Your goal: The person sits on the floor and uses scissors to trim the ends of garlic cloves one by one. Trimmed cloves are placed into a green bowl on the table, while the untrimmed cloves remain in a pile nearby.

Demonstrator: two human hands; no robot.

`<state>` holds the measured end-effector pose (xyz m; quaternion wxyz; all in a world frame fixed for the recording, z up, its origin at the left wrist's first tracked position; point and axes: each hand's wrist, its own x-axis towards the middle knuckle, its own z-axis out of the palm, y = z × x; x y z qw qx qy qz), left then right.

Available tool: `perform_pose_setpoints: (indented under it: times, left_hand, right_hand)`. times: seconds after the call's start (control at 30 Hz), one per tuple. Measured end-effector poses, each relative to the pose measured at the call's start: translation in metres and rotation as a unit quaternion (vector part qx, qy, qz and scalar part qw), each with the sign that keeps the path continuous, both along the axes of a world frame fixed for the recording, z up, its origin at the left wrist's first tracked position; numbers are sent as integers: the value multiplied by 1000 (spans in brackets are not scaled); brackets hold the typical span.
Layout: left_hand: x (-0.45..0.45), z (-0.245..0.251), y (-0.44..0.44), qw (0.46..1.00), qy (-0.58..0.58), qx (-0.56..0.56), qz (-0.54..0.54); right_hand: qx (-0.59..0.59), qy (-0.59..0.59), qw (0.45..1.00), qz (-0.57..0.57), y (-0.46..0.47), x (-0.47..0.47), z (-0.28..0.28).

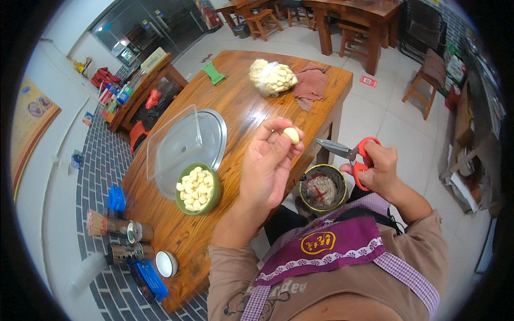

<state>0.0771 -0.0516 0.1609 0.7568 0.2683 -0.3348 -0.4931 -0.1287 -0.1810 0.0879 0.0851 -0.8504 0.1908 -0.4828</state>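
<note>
Between the thumb and fingers of my left hand (pixel 267 164) is a peeled garlic clove (pixel 291 135), raised over the table's right edge. My right hand (pixel 379 166) grips red-handled scissors (pixel 337 148), whose blades look closed and point left toward the clove without touching it. Left of my left hand, a green bowl (pixel 217 192) full of peeled garlic cloves (pixel 196 188) stands on the wooden table. Farther back lies a clear plastic bag of garlic cloves (pixel 273 78). Below the scissors, a bucket with a yellow rim (pixel 323 164) holds pale scraps and something red.
A round metal tray (pixel 219 132) with a clear plastic lid or box (pixel 172 140) lies behind the bowl. A reddish cloth (pixel 311 86) and a green plastic piece (pixel 213 73) rest on the wooden table (pixel 241 120). A white cup (pixel 166 264) and chopstick holder (pixel 116 225) stand at the near left.
</note>
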Motion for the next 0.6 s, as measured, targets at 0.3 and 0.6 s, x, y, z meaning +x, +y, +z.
perform_pose_setpoints:
  times: [0.3,0.6]
  left_hand:
    - [28,2,-6,992,113,-49,-20]
    - [36,5,-6,995,94,-28,-7]
  right_hand:
    - [75,113,989,64,17,0,-53]
    - [133,225,963,64,19,-6,-70]
